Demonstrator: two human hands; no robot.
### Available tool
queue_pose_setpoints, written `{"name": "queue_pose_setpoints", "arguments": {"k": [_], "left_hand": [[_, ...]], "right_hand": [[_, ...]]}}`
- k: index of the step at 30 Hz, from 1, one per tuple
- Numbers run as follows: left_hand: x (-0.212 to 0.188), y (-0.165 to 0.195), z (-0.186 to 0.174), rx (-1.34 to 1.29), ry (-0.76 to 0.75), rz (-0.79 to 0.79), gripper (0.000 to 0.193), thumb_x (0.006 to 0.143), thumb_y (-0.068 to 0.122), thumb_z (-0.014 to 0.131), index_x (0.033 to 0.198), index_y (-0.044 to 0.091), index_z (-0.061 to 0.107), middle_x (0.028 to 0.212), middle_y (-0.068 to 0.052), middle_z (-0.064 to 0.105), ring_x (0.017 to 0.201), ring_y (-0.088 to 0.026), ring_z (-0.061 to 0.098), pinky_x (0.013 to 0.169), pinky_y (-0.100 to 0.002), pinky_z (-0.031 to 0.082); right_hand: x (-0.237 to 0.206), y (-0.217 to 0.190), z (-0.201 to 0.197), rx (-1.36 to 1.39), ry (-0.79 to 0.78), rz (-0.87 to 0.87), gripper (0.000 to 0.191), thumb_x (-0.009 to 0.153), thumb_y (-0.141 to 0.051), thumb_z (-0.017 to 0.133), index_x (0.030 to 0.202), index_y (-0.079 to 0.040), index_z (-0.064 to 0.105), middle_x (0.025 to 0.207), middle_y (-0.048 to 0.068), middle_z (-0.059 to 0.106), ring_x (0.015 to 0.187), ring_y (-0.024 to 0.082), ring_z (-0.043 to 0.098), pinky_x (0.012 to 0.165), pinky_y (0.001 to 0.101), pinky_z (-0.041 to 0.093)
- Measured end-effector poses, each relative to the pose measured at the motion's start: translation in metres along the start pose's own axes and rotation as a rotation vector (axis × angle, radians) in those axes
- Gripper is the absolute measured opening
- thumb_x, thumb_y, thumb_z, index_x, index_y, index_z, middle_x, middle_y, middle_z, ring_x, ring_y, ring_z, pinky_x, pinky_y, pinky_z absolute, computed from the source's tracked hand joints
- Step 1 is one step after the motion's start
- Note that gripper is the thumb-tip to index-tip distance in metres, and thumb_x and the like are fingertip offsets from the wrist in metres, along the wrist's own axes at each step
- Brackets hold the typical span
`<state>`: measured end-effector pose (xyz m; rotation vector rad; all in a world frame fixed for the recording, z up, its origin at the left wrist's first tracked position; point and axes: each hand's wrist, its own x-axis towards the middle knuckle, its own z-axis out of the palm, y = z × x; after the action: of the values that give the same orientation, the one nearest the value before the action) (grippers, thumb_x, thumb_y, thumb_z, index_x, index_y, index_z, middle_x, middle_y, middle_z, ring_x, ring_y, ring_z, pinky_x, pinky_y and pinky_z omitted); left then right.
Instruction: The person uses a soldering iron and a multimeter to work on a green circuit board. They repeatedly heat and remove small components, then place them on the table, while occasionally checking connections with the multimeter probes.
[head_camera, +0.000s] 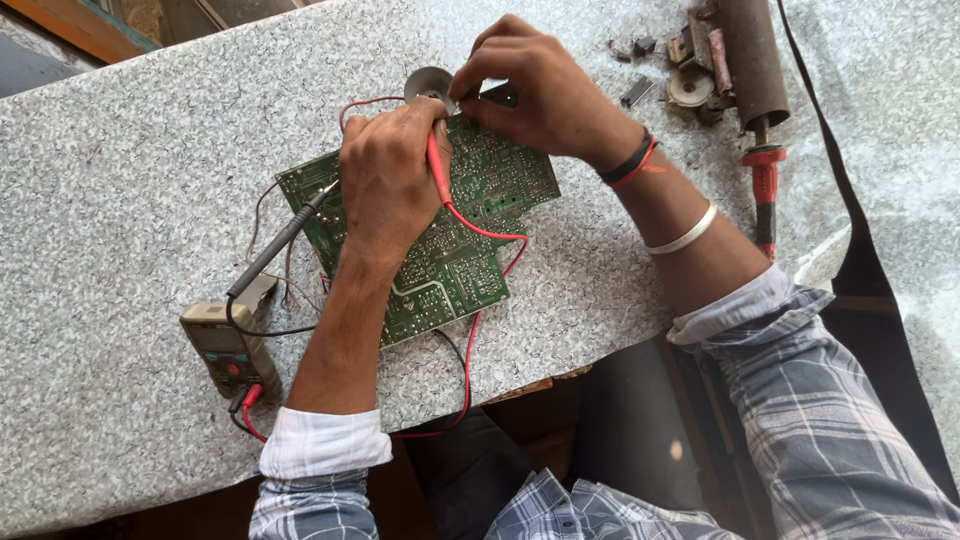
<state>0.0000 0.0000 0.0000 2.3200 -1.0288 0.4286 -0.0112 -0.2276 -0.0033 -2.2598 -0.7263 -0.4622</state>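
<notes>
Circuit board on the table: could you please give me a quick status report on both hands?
Left hand holds red probe on green board. Right hand pinches a part at the board's top edge. Black probe lies loose, meter beside.

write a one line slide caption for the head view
Left hand presses a red probe to a green circuit board; multimeter alongside.

The person wears a checked shirt in grey-blue and white, with thin darker lines crossing the weave. Both sleeves are rolled back, showing a plain white lining at each cuff: 1 cuff sits on the left forearm (325, 441), the other on the right forearm (735, 303). The right wrist carries 1 slim silver bangle (684, 234) and, closer to the right hand (540, 85), 2 thin bands, black and red-orange (630, 162). The left hand (388, 180) is bare of jewellery.
</notes>
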Motion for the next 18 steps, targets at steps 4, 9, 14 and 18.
{"name": "queue_pose_setpoints", "arguments": {"k": [4, 9, 14, 18], "left_hand": [[0.0, 0.004, -0.002, -0.007, 0.02, 0.016, 0.006, 0.102, 0.012, 0.066, 0.104, 0.006, 0.067, 0.087, -0.01, 0.073, 0.081, -0.026, 0.072, 0.081, -0.043, 0.044], [0.001, 0.004, -0.003, -0.004, 0.02, 0.029, 0.008, 0.103, 0.012, 0.065, 0.107, 0.005, 0.068, 0.085, -0.01, 0.072, 0.078, -0.025, 0.07, 0.08, -0.043, 0.044], [0.002, 0.005, -0.006, -0.015, 0.01, -0.002, 0.008, 0.103, 0.013, 0.066, 0.106, 0.005, 0.068, 0.08, -0.01, 0.07, 0.076, -0.026, 0.069, 0.08, -0.043, 0.044], [0.001, 0.005, -0.009, -0.012, 0.009, 0.01, 0.008, 0.101, 0.012, 0.066, 0.107, 0.006, 0.067, 0.082, -0.011, 0.07, 0.079, -0.029, 0.069, 0.08, -0.044, 0.043]], "right_hand": [[-0.003, -0.003, -0.006, 0.085, 0.026, 0.038, 0.02, 0.091, -0.004, 0.082, 0.109, -0.008, 0.076, 0.106, 0.009, 0.071, 0.109, 0.025, 0.067, 0.093, 0.0381, 0.057], [0.0, -0.005, 0.0, 0.038, 0.031, -0.024, 0.019, 0.094, -0.006, 0.085, 0.111, -0.008, 0.076, 0.109, 0.01, 0.07, 0.112, 0.027, 0.065, 0.096, 0.0384, 0.057], [0.001, -0.007, -0.004, 0.093, 0.024, 0.0, 0.018, 0.095, -0.007, 0.083, 0.111, -0.008, 0.075, 0.109, 0.011, 0.068, 0.111, 0.027, 0.065, 0.093, 0.0378, 0.058], [0.004, -0.011, -0.002, 0.078, -0.023, 0.016, 0.016, 0.094, -0.006, 0.081, 0.108, -0.008, 0.073, 0.107, 0.007, 0.071, 0.11, 0.027, 0.065, 0.094, 0.0404, 0.055]]}}
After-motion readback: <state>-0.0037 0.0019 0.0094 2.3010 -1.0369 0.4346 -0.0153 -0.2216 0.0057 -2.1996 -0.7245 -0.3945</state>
